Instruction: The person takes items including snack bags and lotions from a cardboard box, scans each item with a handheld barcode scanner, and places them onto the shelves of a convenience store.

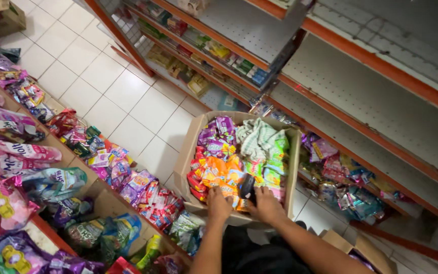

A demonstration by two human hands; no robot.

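Your two hands, left hand (219,204) and right hand (265,203), rested open on one cardboard box (186,157); a dark object (248,189) between them stayed unidentifiable, sachets (219,172) uncountable.

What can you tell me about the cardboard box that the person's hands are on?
The cardboard box is plain brown, open-topped and tilted in the head view, held in the aisle between the shelves. It is packed with small snack packets: purple at the far end, orange and red nearer, green at the right, with a crumpled striped cloth on top. The left hand and right hand rest at its near edge, and the right one touches a small dark object.
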